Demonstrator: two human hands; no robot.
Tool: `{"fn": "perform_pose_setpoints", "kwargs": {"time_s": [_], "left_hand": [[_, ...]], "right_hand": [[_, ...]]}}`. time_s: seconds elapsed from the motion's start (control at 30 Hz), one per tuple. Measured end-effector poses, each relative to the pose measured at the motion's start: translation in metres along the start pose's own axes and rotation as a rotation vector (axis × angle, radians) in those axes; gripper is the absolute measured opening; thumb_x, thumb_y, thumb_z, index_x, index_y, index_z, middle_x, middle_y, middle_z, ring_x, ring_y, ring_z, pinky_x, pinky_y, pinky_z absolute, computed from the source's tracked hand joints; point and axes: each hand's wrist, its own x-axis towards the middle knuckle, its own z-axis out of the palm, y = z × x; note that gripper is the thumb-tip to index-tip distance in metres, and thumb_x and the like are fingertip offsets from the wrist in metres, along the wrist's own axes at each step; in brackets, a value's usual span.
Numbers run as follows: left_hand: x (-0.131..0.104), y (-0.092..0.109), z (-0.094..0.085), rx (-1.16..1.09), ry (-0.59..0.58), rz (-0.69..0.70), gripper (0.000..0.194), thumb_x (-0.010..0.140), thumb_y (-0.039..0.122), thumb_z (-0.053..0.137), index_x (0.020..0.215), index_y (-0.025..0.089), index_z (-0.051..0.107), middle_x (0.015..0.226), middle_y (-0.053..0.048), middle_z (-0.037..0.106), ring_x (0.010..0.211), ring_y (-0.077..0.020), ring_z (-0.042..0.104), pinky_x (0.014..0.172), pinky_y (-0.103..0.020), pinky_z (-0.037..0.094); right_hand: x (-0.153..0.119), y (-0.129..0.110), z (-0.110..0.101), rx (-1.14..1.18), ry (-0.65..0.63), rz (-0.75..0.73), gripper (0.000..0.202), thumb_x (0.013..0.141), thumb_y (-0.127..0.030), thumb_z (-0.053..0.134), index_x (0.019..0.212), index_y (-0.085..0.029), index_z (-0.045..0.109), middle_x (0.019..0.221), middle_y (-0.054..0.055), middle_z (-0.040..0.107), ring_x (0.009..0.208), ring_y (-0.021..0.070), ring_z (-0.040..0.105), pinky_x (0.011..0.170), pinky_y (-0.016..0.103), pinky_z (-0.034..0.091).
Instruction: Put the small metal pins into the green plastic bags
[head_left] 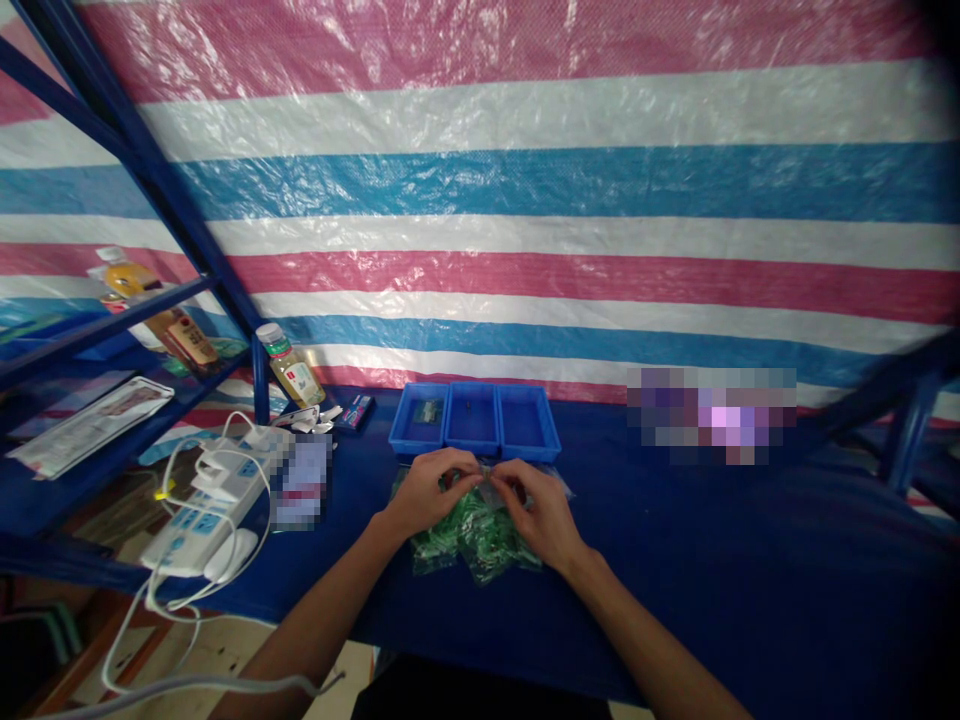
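Note:
My left hand (429,492) and my right hand (546,510) meet over the middle of the dark blue table. Their thumbs and fingers pinch the top edge of a small clear plastic bag (489,492), whose contents I cannot make out. Beneath and in front of the hands lie clear bags of green pieces (487,545), partly covered by the fingers. Just behind them stand three blue trays side by side. A small clear packet (429,411) lies in the left tray (405,445); the middle tray (472,445) has a tiny dark speck, and the right tray (529,445) shows a bare bottom.
At left, a white power strip (180,535) carries plugs and looping white cables. Behind it stand a drink bottle (291,368) and a small dark box (355,412). A blue metal shelf (135,340) frames the left side. Striped sheeting (525,180) hangs behind the table.

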Motion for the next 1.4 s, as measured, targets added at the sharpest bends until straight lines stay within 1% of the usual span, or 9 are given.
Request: {"fn": "perform_pose_setpoints", "kwargs": {"time_s": [0.17, 0.27, 0.47, 0.7, 0.83, 1.07, 1.2, 1.3, 1.4], "left_hand": [[-0.002, -0.002, 0.000, 0.018, 0.037, -0.015, 0.021, 0.096, 0.031, 0.064, 0.110, 0.017, 0.069, 0.111, -0.010, 0.074, 0.069, -0.0116, 0.065, 0.068, -0.025, 0.054], [-0.002, -0.001, -0.001, 0.018, -0.003, -0.003, 0.026, 0.097, 0.030, 0.062, 0.119, 0.018, 0.068, 0.104, -0.009, 0.075, 0.071, -0.0129, 0.066, 0.069, -0.025, 0.054], [-0.001, 0.004, -0.005, 0.052, -0.058, 0.003, 0.027, 0.100, 0.026, 0.056, 0.122, 0.018, 0.068, 0.103, -0.008, 0.075, 0.074, -0.0137, 0.065, 0.075, -0.028, 0.054], [0.000, 0.004, -0.011, -0.001, -0.112, 0.053, 0.035, 0.095, 0.014, 0.049, 0.124, 0.017, 0.067, 0.111, -0.010, 0.074, 0.100, -0.0212, 0.069, 0.092, -0.035, 0.054], [0.001, 0.000, -0.009, 0.011, -0.105, 0.088, 0.043, 0.088, 0.005, 0.049, 0.123, 0.020, 0.069, 0.110, -0.009, 0.074, 0.101, -0.0209, 0.068, 0.092, -0.036, 0.054], [0.004, 0.000, -0.007, 0.044, -0.109, 0.111, 0.015, 0.095, 0.018, 0.062, 0.105, 0.018, 0.073, 0.101, -0.008, 0.075, 0.097, -0.0206, 0.065, 0.090, -0.037, 0.052], [0.006, 0.005, -0.010, 0.077, -0.100, 0.134, 0.011, 0.096, 0.022, 0.062, 0.096, 0.018, 0.072, 0.095, -0.009, 0.073, 0.093, -0.0213, 0.062, 0.090, -0.040, 0.049], [0.007, 0.008, -0.011, 0.077, -0.091, 0.132, 0.010, 0.096, 0.022, 0.062, 0.095, 0.018, 0.071, 0.097, -0.010, 0.071, 0.094, -0.0212, 0.061, 0.091, -0.041, 0.048], [0.007, 0.009, -0.009, 0.051, -0.088, 0.120, 0.008, 0.095, 0.020, 0.061, 0.093, 0.017, 0.068, 0.097, -0.010, 0.070, 0.095, -0.0210, 0.061, 0.092, -0.040, 0.047]], "right_hand": [[0.002, -0.005, -0.002, 0.002, 0.020, 0.028, 0.017, 0.101, -0.030, 0.052, 0.102, -0.023, 0.067, 0.090, 0.004, 0.072, 0.067, 0.0167, 0.060, 0.063, 0.029, 0.048], [0.002, -0.006, -0.002, 0.002, 0.030, 0.023, 0.017, 0.100, -0.027, 0.052, 0.104, -0.023, 0.068, 0.093, 0.004, 0.073, 0.067, 0.0169, 0.061, 0.064, 0.030, 0.049], [0.000, 0.001, -0.002, 0.013, 0.021, -0.015, 0.031, 0.099, -0.017, 0.044, 0.118, -0.024, 0.067, 0.092, 0.004, 0.072, 0.076, 0.0189, 0.067, 0.072, 0.031, 0.053], [0.002, 0.001, -0.001, -0.040, 0.052, -0.013, 0.026, 0.097, -0.018, 0.050, 0.110, -0.024, 0.071, 0.100, 0.005, 0.075, 0.081, 0.0201, 0.069, 0.078, 0.034, 0.056], [0.003, 0.000, -0.002, -0.016, 0.032, -0.022, 0.021, 0.097, -0.019, 0.053, 0.108, -0.024, 0.071, 0.105, 0.006, 0.074, 0.085, 0.0203, 0.069, 0.076, 0.032, 0.056], [0.004, -0.002, -0.004, 0.032, -0.029, -0.066, 0.015, 0.099, -0.025, 0.057, 0.103, -0.024, 0.072, 0.105, 0.006, 0.072, 0.090, 0.0204, 0.068, 0.081, 0.033, 0.055], [0.004, -0.003, -0.004, 0.049, -0.027, -0.076, 0.016, 0.101, -0.028, 0.056, 0.098, -0.024, 0.071, 0.106, 0.007, 0.071, 0.095, 0.0217, 0.068, 0.084, 0.034, 0.054], [0.001, 0.002, 0.000, 0.048, -0.009, 0.002, 0.014, 0.099, -0.029, 0.059, 0.111, -0.024, 0.066, 0.100, 0.006, 0.073, 0.081, 0.0198, 0.068, 0.072, 0.032, 0.054], [-0.003, 0.007, 0.005, 0.068, 0.081, 0.069, 0.029, 0.097, -0.030, 0.063, 0.124, -0.023, 0.057, 0.096, 0.005, 0.074, 0.070, 0.0180, 0.065, 0.061, 0.029, 0.052]]}}
